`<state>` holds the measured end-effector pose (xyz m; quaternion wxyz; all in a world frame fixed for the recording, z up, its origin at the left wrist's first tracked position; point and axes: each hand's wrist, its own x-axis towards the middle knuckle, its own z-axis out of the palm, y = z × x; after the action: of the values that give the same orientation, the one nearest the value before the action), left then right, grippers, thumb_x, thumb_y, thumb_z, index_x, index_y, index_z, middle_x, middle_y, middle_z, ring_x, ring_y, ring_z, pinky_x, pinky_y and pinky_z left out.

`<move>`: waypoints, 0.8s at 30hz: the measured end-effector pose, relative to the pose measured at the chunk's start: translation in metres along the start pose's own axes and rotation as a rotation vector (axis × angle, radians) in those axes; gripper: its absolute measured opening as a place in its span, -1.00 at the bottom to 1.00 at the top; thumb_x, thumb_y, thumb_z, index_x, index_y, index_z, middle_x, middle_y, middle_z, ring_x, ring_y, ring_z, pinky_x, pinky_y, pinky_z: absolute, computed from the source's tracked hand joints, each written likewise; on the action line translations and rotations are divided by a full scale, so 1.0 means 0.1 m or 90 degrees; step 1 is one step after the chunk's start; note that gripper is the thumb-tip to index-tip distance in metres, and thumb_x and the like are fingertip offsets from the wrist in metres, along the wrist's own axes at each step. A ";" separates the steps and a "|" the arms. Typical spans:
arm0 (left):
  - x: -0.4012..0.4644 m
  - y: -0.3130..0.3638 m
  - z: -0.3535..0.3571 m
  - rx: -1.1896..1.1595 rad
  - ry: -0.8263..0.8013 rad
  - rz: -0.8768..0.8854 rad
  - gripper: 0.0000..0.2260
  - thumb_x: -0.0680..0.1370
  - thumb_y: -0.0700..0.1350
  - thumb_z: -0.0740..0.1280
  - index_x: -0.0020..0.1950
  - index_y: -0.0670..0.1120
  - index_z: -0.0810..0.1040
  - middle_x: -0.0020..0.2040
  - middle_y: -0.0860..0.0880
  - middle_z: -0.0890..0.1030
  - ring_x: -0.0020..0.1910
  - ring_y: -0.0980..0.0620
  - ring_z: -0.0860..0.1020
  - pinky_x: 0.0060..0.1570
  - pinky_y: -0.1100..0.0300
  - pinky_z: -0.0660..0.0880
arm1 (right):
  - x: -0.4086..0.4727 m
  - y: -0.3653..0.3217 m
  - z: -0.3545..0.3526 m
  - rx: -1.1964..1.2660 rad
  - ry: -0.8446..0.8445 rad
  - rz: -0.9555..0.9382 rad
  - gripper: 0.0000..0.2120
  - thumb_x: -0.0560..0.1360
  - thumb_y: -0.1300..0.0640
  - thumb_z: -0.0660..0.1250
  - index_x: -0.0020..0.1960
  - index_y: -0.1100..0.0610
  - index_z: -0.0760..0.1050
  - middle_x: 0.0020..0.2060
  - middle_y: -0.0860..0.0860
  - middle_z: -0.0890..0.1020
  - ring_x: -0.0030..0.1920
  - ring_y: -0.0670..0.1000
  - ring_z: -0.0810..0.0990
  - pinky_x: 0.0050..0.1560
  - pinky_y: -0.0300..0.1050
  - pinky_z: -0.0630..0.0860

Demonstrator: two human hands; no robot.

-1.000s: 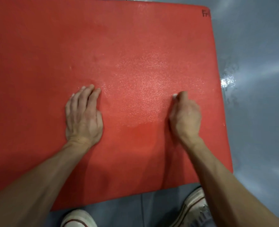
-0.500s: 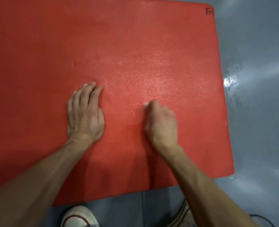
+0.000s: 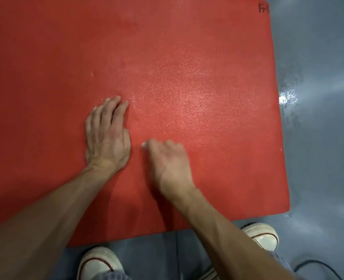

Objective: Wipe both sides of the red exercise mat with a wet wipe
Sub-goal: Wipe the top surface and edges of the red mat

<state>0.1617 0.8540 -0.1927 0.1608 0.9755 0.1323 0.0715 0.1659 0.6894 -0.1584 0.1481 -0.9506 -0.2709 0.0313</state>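
Red mat (image 3: 187,57) flat on floor; white wipe (image 3: 144,145) on it.

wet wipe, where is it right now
In the head view, the wet wipe shows only as a white sliver under the right hand, low on the red mat, just right of the flat left hand.

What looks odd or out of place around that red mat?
A wet, glistening smear on the grey floor beside the red mat's right edge looks like stray moisture. Dark scribbled marks sit in the mat's far right corner. Otherwise the mat lies flat and looks undamaged.
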 end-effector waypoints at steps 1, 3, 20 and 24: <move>0.00 -0.01 0.00 -0.001 0.000 0.000 -0.46 0.51 -0.17 0.14 0.50 -0.10 0.43 0.52 -0.07 0.41 0.53 -0.13 0.32 0.55 -0.09 0.14 | -0.06 -0.05 0.04 -0.001 -0.031 -0.064 -0.93 0.56 0.16 0.30 0.02 0.03 0.52 -0.29 -0.02 0.56 -0.24 0.12 0.50 -0.20 0.04 0.34; 0.00 -0.01 0.00 -0.004 0.002 -0.003 -0.46 0.51 -0.17 0.14 0.51 -0.10 0.43 0.52 -0.07 0.41 0.54 -0.13 0.31 0.55 -0.08 0.13 | -0.10 0.26 -0.04 -0.003 -0.052 -0.084 -0.87 0.58 0.14 0.28 0.10 0.00 0.54 -0.22 -0.04 0.60 -0.18 0.12 0.51 -0.15 0.06 0.36; -0.01 0.01 -0.01 -0.010 0.002 -0.009 -0.49 0.53 -0.23 0.19 0.51 -0.10 0.42 0.51 -0.08 0.41 0.53 -0.14 0.31 0.52 -0.14 0.19 | -0.54 1.23 -0.44 -0.107 0.011 0.212 -0.84 0.52 0.22 0.34 0.03 0.00 0.48 -0.30 0.07 0.60 -0.25 0.22 0.53 -0.24 0.05 0.35; -0.01 0.02 -0.01 -0.007 0.003 -0.007 -0.49 0.53 -0.23 0.19 0.50 -0.10 0.42 0.50 -0.08 0.42 0.51 -0.14 0.32 0.50 -0.15 0.22 | -0.48 0.89 -0.33 -0.019 0.066 0.333 -0.97 0.59 0.18 0.28 -0.01 0.10 0.50 -0.33 0.16 0.57 -0.30 0.27 0.51 -0.29 0.09 0.37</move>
<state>0.1616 0.8519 -0.1914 0.1662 0.9737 0.1375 0.0734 0.1748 0.5834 -0.1543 0.1345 -0.9907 -0.0088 0.0154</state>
